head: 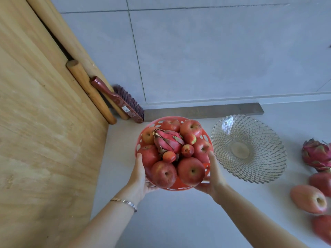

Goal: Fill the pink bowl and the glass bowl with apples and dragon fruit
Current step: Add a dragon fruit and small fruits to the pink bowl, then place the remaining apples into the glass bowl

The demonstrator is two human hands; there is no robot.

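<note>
The left hand [138, 178] and right hand [214, 178] are cupping the heaped pink bowl [172, 186] from opposite sides, fingers curled beneath. The empty glass bowl [248, 149] is lying just right, nearer the right hand; loose apples [308, 198] and dragon fruit [316, 154] are waiting beyond it.

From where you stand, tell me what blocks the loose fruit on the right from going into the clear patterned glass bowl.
Nothing visible does. The clear patterned glass bowl sits empty and open-topped, with bare floor between it and the loose dragon fruit and apples. Both hands are busy, though: left hand and right hand hold the full pink plastic bowl.
</note>
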